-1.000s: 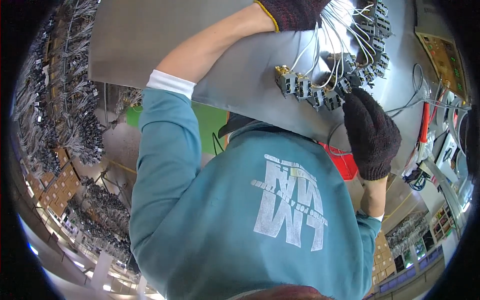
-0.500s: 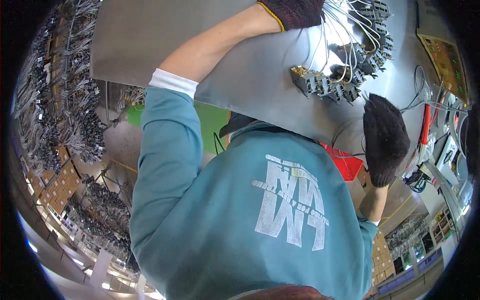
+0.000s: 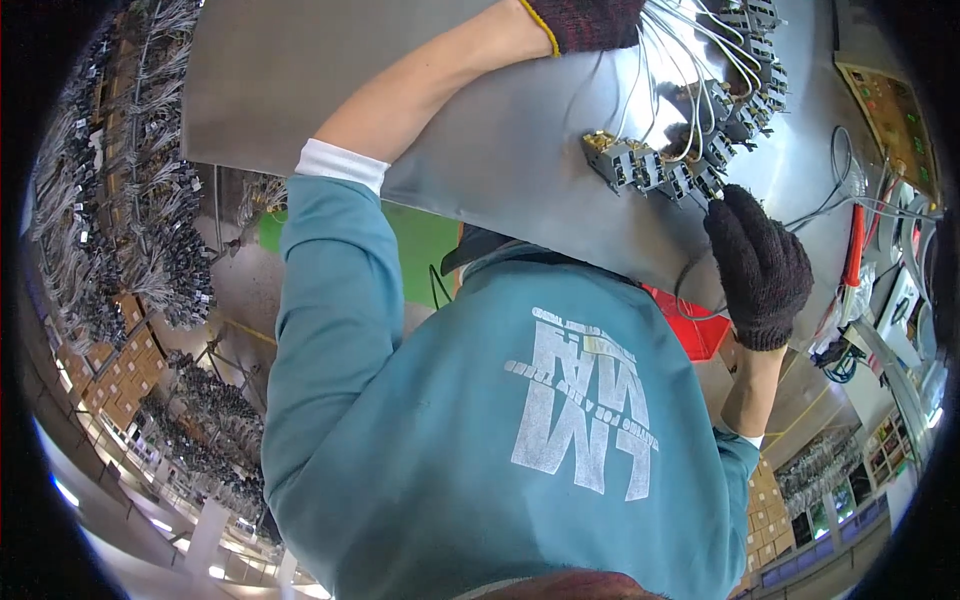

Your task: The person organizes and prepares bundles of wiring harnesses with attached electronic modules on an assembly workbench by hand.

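So there's a curved row of gray connectors (image 3: 650, 170) on the right part of the metal bench (image 3: 480, 130). I count at least ten, but they overlap too much for an exact number. Tons of white wires (image 3: 672, 38) fan out of them, way too tangled to count.

Two dark knit gloves, one per hand. Right hand (image 3: 765, 260): fingers bunched up narrow, tips right at the near end of the row. Can't tell if it's pinching anything. Left hand (image 3: 590, 22): at the top edge with the wires bunched against it, fingers cut off, so can't tell its grip.

Further right, one red-handled tool (image 3: 853, 245) and one yellowish control box (image 3: 890, 120) with green lit digits, too small to read. One red bin (image 3: 690, 328) sits below bench level. Only big writing: white block lettering (image 3: 535, 425), upside down on the teal sweatshirt (image 3: 430, 420).
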A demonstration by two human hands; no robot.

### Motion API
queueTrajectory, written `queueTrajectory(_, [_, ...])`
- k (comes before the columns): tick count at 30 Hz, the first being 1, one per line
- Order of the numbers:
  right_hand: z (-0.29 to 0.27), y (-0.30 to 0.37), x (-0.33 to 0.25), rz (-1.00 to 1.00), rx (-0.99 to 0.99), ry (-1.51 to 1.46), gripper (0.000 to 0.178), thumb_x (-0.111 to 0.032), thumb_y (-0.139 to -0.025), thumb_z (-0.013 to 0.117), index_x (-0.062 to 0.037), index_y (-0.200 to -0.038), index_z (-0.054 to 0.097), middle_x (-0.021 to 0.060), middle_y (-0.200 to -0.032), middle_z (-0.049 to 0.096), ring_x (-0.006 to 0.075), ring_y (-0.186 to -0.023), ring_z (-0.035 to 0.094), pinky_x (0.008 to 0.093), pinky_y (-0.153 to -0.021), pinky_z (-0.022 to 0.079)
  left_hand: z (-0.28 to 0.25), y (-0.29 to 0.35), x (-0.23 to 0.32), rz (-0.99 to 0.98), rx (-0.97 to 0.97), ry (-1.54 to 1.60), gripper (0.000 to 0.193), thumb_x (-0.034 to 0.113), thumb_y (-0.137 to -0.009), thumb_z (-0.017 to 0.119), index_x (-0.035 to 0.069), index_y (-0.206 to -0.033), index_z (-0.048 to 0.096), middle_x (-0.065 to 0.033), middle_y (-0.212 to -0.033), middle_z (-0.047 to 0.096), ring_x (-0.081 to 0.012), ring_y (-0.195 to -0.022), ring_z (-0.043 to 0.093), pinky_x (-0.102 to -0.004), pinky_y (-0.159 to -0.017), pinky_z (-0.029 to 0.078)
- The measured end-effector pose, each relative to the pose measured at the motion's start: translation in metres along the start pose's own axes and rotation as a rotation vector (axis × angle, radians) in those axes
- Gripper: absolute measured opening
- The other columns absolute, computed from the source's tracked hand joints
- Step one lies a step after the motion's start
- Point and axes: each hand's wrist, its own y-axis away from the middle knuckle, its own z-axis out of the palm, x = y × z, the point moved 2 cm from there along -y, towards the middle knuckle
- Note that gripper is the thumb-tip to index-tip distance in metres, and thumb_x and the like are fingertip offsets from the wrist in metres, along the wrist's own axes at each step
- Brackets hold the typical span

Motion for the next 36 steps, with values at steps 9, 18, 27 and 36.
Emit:
queueTrajectory(9, [-0.002, -0.009, 0.0, 0.034, -0.009, -0.026, 0.045, -0.009, -0.083, 0.083, -0.0205, -0.127, 0.079, 0.0057, -0.13, 0.078, 0.0281, -0.094, 0.078, 0.0388, -0.078, 0.062, -0.088, 0.02, -0.009, 0.433, -0.291, -0.142, 0.093, 0.025, -0.08, 0.066, -0.001, -0.165, 0.037, -0.0351, -0.154, 0.051, -0.0446, -0.137, 0.056, -0.0533, -0.111, 0.047])
queueTrajectory(18, [-0.008, -0.017, 0.001, 0.032, 0.014, -0.057, 0.04, -0.007, -0.085, 0.084, -0.0164, -0.123, 0.08, 0.0075, -0.126, 0.079, 0.0285, -0.098, 0.079, 0.0379, -0.082, 0.063, -0.046, 0.057, 0.057, 0.574, -0.175, 0.464, 0.122, 0.032, -0.052, 0.097, 0.021, -0.163, 0.048, -0.0252, -0.17, 0.037, -0.0452, -0.15, 0.046, -0.0517, -0.124, 0.041])
queueTrajectory(27, [-0.008, -0.011, 0.011, 0.37, 0.171, -0.363, 0.03, -0.004, -0.094, 0.08, -0.0109, -0.123, 0.079, 0.0101, -0.125, 0.078, 0.0272, -0.106, 0.078, 0.0373, -0.092, 0.061, -0.076, 0.012, 0.067, 0.925, -0.353, -0.52, 0.122, 0.055, -0.057, 0.092, 0.003, -0.158, 0.048, -0.0265, -0.165, 0.043, -0.0457, -0.158, 0.034, -0.0568, -0.128, 0.029])
queueTrajectory(36, [0.003, -0.022, 0.012, 0.256, 0.112, -0.311, 0.032, -0.001, -0.092, 0.081, -0.0096, -0.124, 0.079, 0.0115, -0.126, 0.078, 0.0251, -0.107, 0.078, 0.0355, -0.092, 0.061, -0.062, 0.007, 0.069, 0.899, -0.342, -0.455, 0.115, 0.062, -0.058, 0.087, 0.007, -0.154, 0.055, -0.0246, -0.166, 0.045, -0.047, -0.157, 0.035, -0.0592, -0.126, 0.031])
